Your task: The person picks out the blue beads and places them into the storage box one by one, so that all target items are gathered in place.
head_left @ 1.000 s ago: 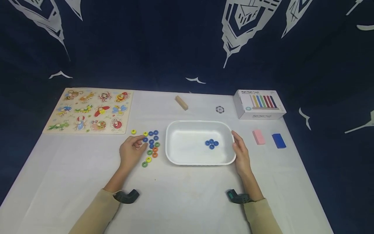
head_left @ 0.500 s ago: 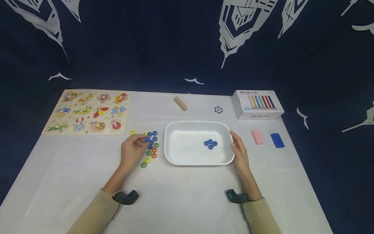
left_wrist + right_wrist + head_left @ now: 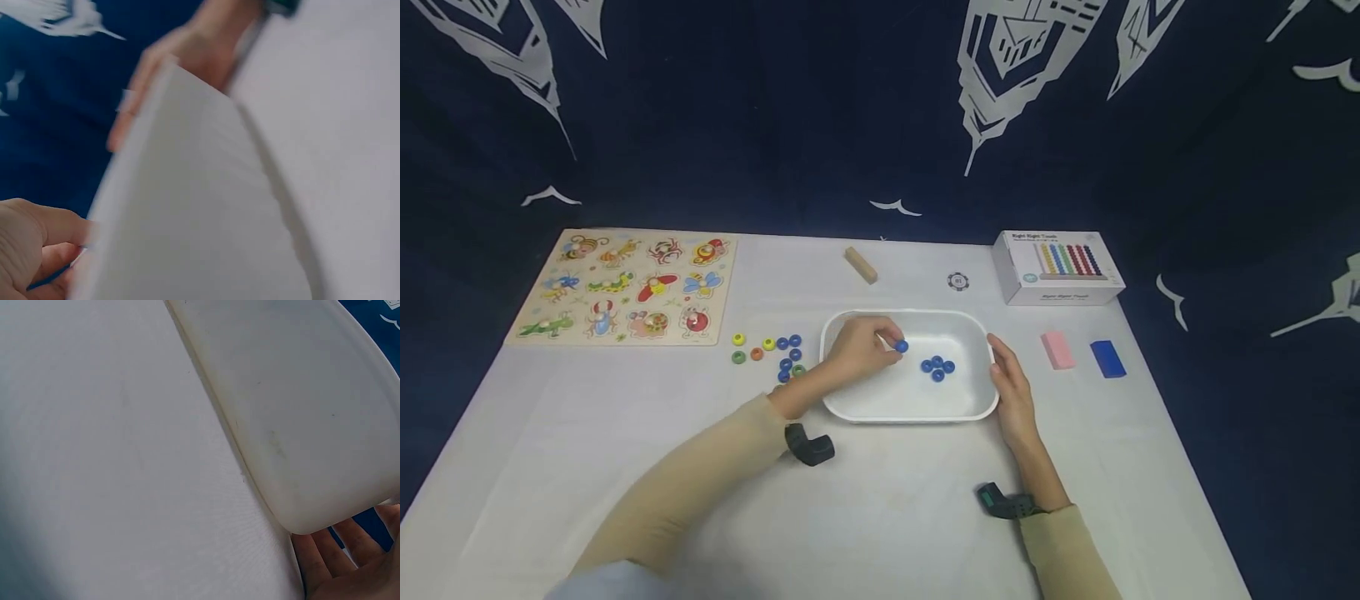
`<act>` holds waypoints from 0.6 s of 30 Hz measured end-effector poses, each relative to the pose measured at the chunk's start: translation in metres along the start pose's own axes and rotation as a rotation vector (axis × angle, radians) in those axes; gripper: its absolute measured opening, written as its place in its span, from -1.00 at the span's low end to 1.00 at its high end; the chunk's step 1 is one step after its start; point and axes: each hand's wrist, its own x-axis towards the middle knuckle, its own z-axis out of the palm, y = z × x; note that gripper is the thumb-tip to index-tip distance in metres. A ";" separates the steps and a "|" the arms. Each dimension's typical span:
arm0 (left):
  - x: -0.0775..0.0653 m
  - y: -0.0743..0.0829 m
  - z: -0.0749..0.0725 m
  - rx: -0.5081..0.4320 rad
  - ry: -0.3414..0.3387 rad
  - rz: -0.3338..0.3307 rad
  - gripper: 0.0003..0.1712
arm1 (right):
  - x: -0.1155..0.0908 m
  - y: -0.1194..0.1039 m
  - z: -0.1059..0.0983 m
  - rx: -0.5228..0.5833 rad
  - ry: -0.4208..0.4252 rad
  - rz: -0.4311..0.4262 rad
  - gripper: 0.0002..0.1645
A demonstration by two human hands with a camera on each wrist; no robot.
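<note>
Over the left half of the white tray (image 3: 880, 402), my left hand (image 3: 861, 348) pinches a blue bead (image 3: 902, 346) between thumb and fingertips. A small cluster of blue beads (image 3: 937, 362) lies on the tray floor towards its right side. My right hand (image 3: 1017, 402) rests against the tray's right end, fingers extended along the wall. The right wrist view shows those fingers (image 3: 356, 540) spread beside the tray's corner. In the left wrist view the tray's outer wall (image 3: 187, 187) hides the fingertips and the bead.
Loose beads in blue (image 3: 785, 364), yellow (image 3: 739, 339), orange (image 3: 756, 353) and green (image 3: 738, 357) lie left of the tray; my left forearm covers some. Around stand an insect puzzle board (image 3: 621, 287), wooden block (image 3: 861, 265), chip (image 3: 957, 281), box (image 3: 1058, 268), pink block (image 3: 1057, 350) and blue block (image 3: 1107, 359).
My left hand has picked up a blue bead from the loose group and carried it rightward over the tray. Beads it had covered now show. My right hand stays at the tray's end.
</note>
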 end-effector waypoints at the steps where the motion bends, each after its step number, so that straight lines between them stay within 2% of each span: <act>1: 0.007 -0.001 0.007 0.026 -0.024 -0.014 -0.79 | 0.000 0.000 0.000 0.005 -0.001 -0.003 -0.48; 5: 0.024 -0.005 0.027 0.119 -0.088 -0.054 -0.81 | 0.000 -0.001 -0.001 0.008 -0.002 -0.005 -0.49; 11: 0.033 -0.003 0.043 0.213 -0.126 -0.062 -0.77 | 0.001 -0.002 -0.002 0.009 0.016 0.010 -0.49; 15: 0.027 0.002 0.041 0.207 -0.136 -0.063 -0.70 | 0.000 -0.002 -0.001 0.010 0.010 0.011 -0.49; 18: 0.010 0.012 0.031 0.160 -0.091 -0.001 -0.67 | 0.000 -0.001 0.000 0.012 0.006 0.011 -0.49</act>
